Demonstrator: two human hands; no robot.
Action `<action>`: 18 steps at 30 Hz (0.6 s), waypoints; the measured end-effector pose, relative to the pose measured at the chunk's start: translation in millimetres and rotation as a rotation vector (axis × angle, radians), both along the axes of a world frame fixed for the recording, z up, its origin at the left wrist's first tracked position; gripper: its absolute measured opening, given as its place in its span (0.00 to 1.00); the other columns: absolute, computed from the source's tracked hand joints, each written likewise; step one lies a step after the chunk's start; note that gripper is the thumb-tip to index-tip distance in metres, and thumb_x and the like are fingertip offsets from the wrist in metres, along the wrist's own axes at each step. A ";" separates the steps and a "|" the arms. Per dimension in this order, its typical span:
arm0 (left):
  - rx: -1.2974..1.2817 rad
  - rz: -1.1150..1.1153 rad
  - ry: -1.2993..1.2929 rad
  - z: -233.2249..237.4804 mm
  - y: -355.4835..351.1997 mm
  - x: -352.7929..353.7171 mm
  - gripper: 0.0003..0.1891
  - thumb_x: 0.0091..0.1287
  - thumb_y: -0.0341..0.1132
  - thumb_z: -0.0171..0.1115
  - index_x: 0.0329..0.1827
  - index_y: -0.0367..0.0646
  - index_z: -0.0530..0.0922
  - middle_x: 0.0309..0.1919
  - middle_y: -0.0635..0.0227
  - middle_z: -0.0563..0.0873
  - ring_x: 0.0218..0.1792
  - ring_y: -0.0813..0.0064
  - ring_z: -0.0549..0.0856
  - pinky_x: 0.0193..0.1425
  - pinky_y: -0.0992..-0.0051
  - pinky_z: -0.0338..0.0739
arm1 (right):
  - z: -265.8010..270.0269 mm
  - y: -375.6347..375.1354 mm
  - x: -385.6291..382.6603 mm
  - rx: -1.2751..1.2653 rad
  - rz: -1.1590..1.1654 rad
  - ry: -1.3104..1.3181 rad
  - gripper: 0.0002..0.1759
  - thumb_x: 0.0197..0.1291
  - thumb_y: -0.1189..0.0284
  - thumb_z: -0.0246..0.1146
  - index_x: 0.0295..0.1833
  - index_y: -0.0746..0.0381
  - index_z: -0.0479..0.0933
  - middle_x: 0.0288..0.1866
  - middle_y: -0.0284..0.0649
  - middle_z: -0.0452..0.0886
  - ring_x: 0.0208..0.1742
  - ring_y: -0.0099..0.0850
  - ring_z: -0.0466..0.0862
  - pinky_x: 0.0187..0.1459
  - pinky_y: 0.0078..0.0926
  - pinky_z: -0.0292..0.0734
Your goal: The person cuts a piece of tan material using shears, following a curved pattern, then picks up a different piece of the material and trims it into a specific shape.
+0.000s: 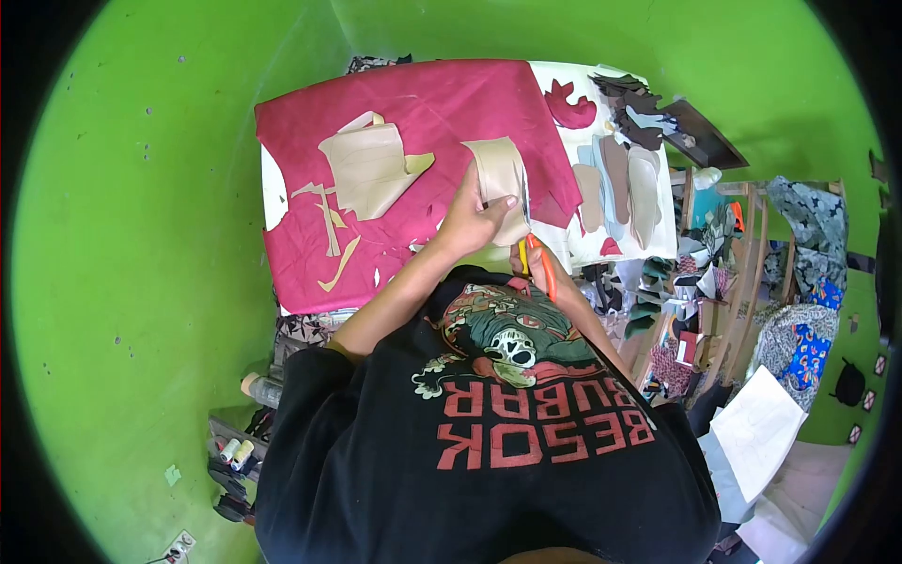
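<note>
While a few thread spools lie low at the far left against the green floor, a crimson cloth covers most of the white table above them. On the cloth lie a large tan paper pattern, curled at one corner, and some thin tan strips just below it. Next comes the left hand, its fingers closed and its thumb pinching a smaller tan pattern piece flat against the cloth's near edge. Just below and to the right, touching that piece, are orange-handled scissors. The right hand is wrapped around their handles, though most of it is hidden, and I cannot tell how far the blades are parted. Farther right, cut shapes in tan, grey and dark cloth lie in a row on the bare table. Beyond its edge, patterned fabrics are heaped over wooden frames.
</note>
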State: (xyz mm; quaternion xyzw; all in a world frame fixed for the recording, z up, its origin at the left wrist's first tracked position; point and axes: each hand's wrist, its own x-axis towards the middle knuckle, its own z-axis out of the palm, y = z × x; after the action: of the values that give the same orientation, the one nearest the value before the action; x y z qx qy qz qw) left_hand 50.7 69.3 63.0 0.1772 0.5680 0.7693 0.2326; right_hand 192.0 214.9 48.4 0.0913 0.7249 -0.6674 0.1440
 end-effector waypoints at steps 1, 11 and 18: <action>-0.003 0.003 0.003 -1.1 0.6 -0.9 0.33 0.69 0.20 0.63 0.75 0.38 0.60 0.61 0.62 0.79 0.63 0.72 0.79 0.69 0.68 0.73 | -0.6 -3.1 -1.8 -0.013 -0.061 0.001 0.45 0.67 0.26 0.44 0.43 0.64 0.72 0.28 0.31 0.67 0.32 0.23 0.68 0.35 0.26 0.66; 0.041 0.069 -0.009 -1.9 7.7 -15.0 0.35 0.68 0.18 0.63 0.76 0.39 0.58 0.62 0.62 0.78 0.64 0.72 0.78 0.70 0.68 0.72 | 11.1 10.9 -24.4 -0.001 0.002 0.065 0.43 0.69 0.29 0.48 0.45 0.65 0.72 0.27 0.29 0.66 0.30 0.20 0.66 0.32 0.24 0.64; 0.028 0.023 -0.025 -1.4 6.6 -19.4 0.38 0.69 0.17 0.62 0.78 0.41 0.54 0.64 0.62 0.75 0.67 0.73 0.75 0.71 0.69 0.70 | 5.9 12.7 -30.8 -0.012 -0.028 0.033 0.44 0.67 0.27 0.48 0.47 0.64 0.71 0.32 0.31 0.67 0.32 0.22 0.66 0.32 0.24 0.65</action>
State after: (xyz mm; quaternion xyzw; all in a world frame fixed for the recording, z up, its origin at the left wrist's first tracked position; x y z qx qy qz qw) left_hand 31.3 75.8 61.6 0.1643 0.5563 0.7818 0.2285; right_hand 161.3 227.5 54.3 0.0897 0.7219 -0.6750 0.1234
